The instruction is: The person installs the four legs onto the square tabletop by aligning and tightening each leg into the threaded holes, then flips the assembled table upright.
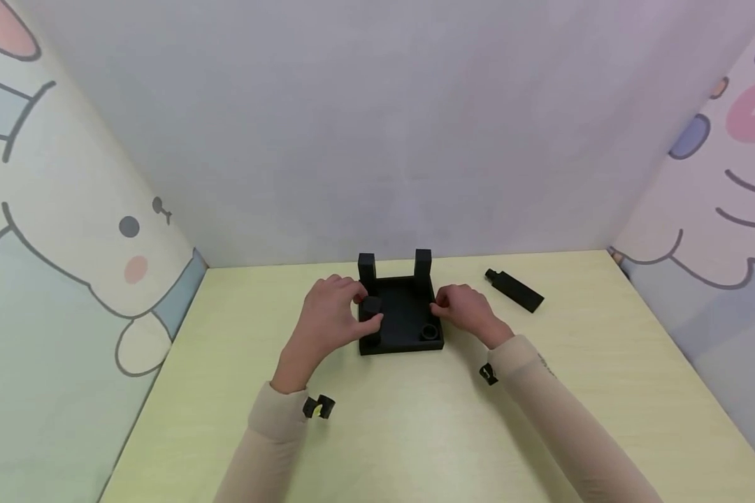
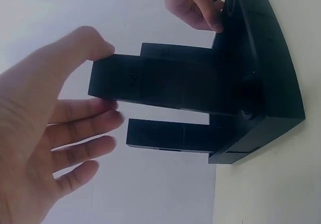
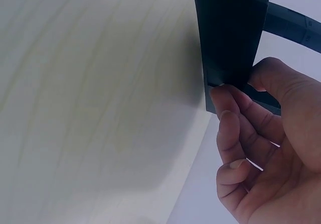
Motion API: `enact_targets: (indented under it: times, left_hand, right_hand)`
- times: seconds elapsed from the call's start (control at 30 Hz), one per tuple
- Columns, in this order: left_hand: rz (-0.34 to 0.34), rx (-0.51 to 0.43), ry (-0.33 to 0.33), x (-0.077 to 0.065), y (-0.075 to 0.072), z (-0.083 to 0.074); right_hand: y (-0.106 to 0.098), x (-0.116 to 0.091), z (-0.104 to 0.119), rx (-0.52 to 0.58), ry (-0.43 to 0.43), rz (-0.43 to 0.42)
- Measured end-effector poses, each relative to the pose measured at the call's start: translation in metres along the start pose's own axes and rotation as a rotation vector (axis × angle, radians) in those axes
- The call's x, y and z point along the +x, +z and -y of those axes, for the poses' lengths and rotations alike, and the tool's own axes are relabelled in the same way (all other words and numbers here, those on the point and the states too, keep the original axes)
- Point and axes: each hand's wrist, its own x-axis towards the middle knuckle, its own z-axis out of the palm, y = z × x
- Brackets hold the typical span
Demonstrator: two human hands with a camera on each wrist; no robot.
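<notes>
A square black base (image 1: 404,314) with a low rim lies on the table, two black posts (image 1: 367,269) (image 1: 423,265) upright at its far corners. My left hand (image 1: 330,314) pinches the top of a third black post (image 2: 165,83) between thumb and index finger, its other fingers spread. That post stands at the base's near left corner; its foot meets a dark area where I cannot tell how it is seated. At the right side, my right hand (image 1: 468,307) pinches the base's rim between thumb and fingers. A round socket (image 1: 429,332) shows at the near right corner.
A loose black post (image 1: 516,290) with a narrower end lies on the pale wooden table (image 1: 403,433), right of the base. Behind the table rises a plain light wall (image 1: 377,140). Cartoon-printed panels (image 1: 56,209) flank both sides.
</notes>
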Motion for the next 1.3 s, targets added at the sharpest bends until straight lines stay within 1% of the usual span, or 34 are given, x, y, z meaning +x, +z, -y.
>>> enact_targets:
  times: [0.1,0.23,0.33,0.57,0.67,0.8,0.93,1.07,1.23,1.3]
  left_hand:
    - [0.043,-0.042,0.007,0.0,-0.002,0.002]
    - [0.117,-0.137,0.028,0.0,-0.004,0.007]
    - [0.15,-0.178,0.031,0.0,-0.005,0.009]
    - [0.162,-0.191,0.021,-0.001,-0.003,0.009]
    - [0.153,-0.164,-0.014,-0.001,-0.002,0.009]
    - [0.136,-0.119,-0.071,-0.003,-0.005,0.011]
    - [0.147,-0.134,-0.084,-0.003,-0.01,0.013]
    - [0.185,-0.172,-0.06,0.0,-0.01,0.014]
    - [0.252,-0.271,0.019,0.001,-0.006,0.017]
    - [0.274,-0.3,0.036,0.001,-0.005,0.017]
  right_hand:
    - [0.001,0.0,0.0,-0.004,-0.007,0.002]
    - [0.0,-0.002,0.002,0.002,-0.003,-0.001]
    - [-0.001,-0.001,0.002,0.005,-0.006,0.003]
    - [0.0,-0.002,0.001,0.005,-0.01,-0.006]
    - [0.0,-0.002,0.001,0.006,-0.009,-0.006]
    - [-0.001,-0.003,0.002,0.009,-0.008,-0.002]
    - [-0.001,-0.001,0.002,0.004,-0.007,0.0]
    - [0.0,0.001,0.0,0.001,-0.01,-0.01]
    - [0.002,0.001,-0.001,0.002,-0.009,-0.014]
    - [0.003,0.001,0.0,0.004,-0.01,-0.012]
